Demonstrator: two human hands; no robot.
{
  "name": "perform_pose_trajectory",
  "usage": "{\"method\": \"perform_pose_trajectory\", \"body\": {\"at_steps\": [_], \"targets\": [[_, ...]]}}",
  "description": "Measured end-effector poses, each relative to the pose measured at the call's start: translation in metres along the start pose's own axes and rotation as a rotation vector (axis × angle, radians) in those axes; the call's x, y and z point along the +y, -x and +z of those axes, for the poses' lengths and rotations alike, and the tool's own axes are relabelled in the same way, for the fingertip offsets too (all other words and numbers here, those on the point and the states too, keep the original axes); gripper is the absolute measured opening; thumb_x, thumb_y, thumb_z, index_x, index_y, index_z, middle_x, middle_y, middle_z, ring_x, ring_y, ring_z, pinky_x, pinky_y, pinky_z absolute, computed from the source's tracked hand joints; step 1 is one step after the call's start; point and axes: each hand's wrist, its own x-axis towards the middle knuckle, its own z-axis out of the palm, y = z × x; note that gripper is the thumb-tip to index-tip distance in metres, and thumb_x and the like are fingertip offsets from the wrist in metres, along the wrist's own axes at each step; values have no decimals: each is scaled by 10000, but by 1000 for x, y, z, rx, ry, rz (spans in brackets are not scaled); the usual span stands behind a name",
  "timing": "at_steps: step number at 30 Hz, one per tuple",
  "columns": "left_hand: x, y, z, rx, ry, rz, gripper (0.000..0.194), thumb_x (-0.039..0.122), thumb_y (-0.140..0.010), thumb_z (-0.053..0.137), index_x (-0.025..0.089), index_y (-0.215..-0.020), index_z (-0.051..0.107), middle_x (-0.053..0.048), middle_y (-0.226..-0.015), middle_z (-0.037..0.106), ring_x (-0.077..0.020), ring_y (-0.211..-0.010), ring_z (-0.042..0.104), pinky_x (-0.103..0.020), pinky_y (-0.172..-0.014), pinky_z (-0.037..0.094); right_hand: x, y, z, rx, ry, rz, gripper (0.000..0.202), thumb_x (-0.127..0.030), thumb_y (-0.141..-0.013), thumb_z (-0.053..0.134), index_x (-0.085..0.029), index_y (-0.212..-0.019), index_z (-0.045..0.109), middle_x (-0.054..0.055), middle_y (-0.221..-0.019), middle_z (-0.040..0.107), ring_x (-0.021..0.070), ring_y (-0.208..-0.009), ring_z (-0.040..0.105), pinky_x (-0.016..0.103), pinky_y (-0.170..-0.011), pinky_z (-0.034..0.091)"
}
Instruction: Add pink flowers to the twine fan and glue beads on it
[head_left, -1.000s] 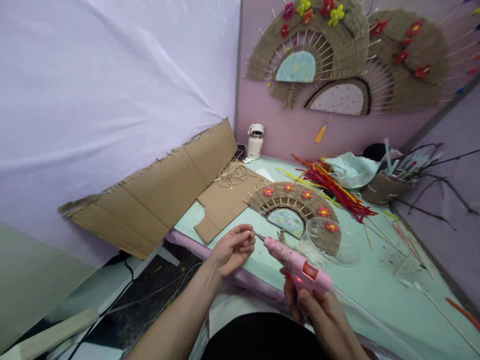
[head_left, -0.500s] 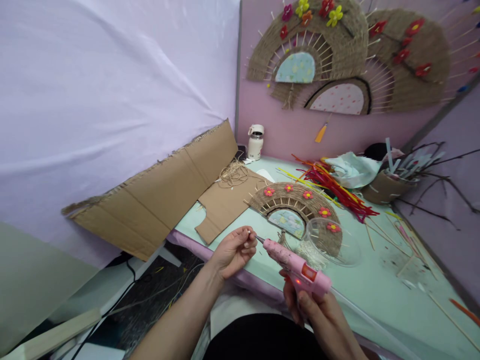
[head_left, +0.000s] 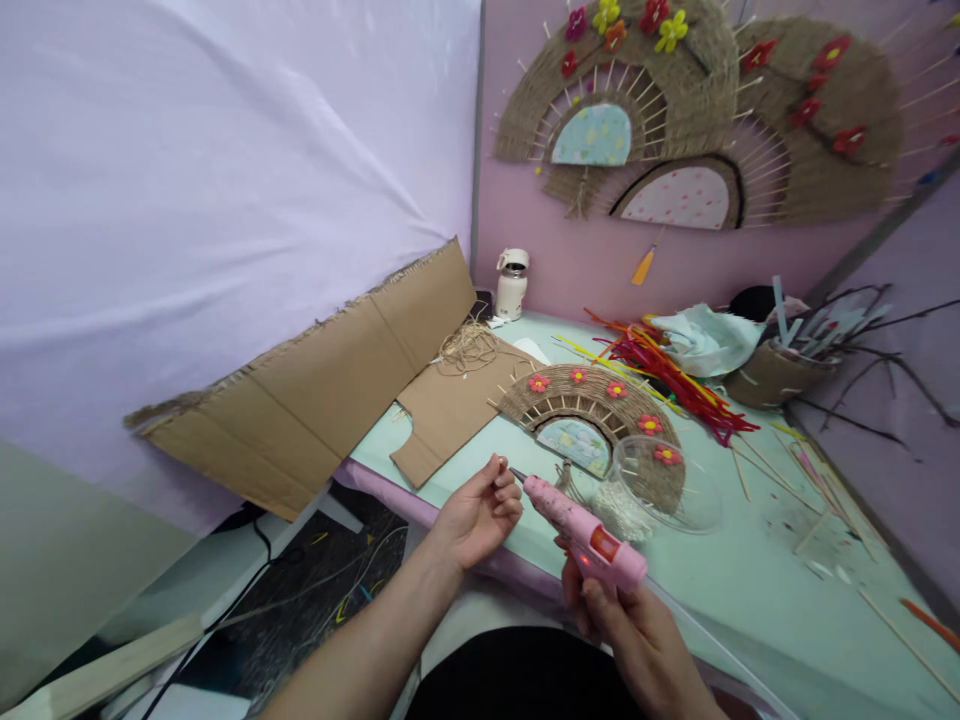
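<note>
1 tiny pale piece (head_left: 502,461) sits pinched between thumb and forefinger of the left hand (head_left: 480,518), below the centre of the frame. To its right, the nozzle (head_left: 517,474) of a pink glue gun (head_left: 581,525) points at it; a fan (head_left: 598,390) with 5 red flowers (head_left: 616,389) lies above. Lower right of centre, the right hand (head_left: 619,612) is wrapped around the gun. Gluing seems in hand; the next move likely calls for steady fingertips clear of the nozzle.

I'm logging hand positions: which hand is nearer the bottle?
Left. The left hand is below the bottle in view, well apart; the right hand, holding the glue gun, is lower and farther right.
</note>
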Motion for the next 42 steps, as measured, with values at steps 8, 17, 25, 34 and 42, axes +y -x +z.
{"method": "perform_pose_trajectory", "body": {"at_steps": [8, 17, 25, 34, 42], "targets": [[-6, 3, 4, 30, 3, 3, 142, 216, -826, 662, 134, -791, 550, 61, -607, 329, -26, -488, 308, -136, -469, 301, 12, -2, 1, 17, 44, -52, 512, -653, -828, 463, -159, -815, 597, 13, -612, 516, 132, -547, 453, 262, -512, 390], [-10, 5, 4, -35, 99, -40, 162, 211, -836, 646, 121, -754, 538, 73, -554, 302, -33, -461, 294, -143, -450, 291, 6, -5, 2, 50, 13, -122, 489, -669, -813, 472, -199, -787, 605, -4, -559, 456, 154, -529, 440, 289, -526, 441], [-13, 4, 2, -83, 127, -59, 160, 205, -827, 653, 108, -753, 551, 77, -532, 293, -34, -451, 296, -144, -442, 283, 14, -5, 4, 80, 33, -197, 433, -607, -871, 432, -206, -896, 594, -3, -578, 475, 152, -529, 462, 268, -516, 451], [-14, 7, 5, -62, 117, -48, 150, 202, -841, 636, 110, -754, 555, 76, -540, 294, -30, -451, 298, -137, -441, 279, 3, -7, 5, 112, 138, -330, 492, -587, -897, 389, -211, -590, 466, 1, -530, 496, 125, -472, 478, 234, -481, 474], [-14, 6, 3, -103, 134, -50, 145, 188, -821, 657, 99, -752, 566, 75, -532, 304, -33, -451, 313, -140, -440, 285, -8, -7, 5, 86, 147, -370, 452, -577, -908, 376, -218, -658, 490, -5, -518, 519, 128, -442, 491, 229, -443, 458]]}}
